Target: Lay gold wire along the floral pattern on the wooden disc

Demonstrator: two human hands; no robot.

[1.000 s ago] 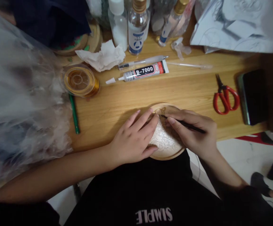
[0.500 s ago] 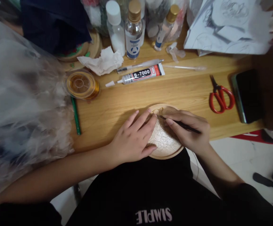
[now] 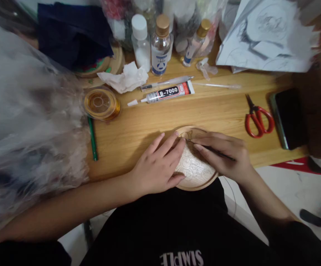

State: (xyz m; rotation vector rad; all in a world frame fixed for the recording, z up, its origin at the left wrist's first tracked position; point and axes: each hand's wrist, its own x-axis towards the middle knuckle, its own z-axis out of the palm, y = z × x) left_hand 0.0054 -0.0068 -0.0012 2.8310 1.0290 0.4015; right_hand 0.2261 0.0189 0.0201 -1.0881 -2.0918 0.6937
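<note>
A round wooden-rimmed panel (image 3: 195, 166) with a line drawing on its pale face lies at the table's front edge, against the black shirt. My left hand (image 3: 160, 162) rests over its left side, fingers spread and fingertips pressing near the top. My right hand (image 3: 226, 153) grips slim black tweezers (image 3: 218, 152), their tip close to my left index fingertip. By the tips, a bent piece of gold wire (image 3: 187, 135) lies on the upper part of the panel. My left fingers partly hide it.
Behind the panel lie a B-7000 glue tube (image 3: 168, 92), a pen (image 3: 167, 82) and crumpled tissue (image 3: 124, 77). A gold wire spool (image 3: 102, 104) and green pencil (image 3: 92, 140) sit left; red-handled scissors (image 3: 258, 120) and a phone (image 3: 289, 118) right. Bottles (image 3: 160, 48) stand at the back.
The whole view has shifted slightly, so the table things appear a little lower. My left hand stays on the panel, and the tweezers remain at the gold wire with hardly any movement.
</note>
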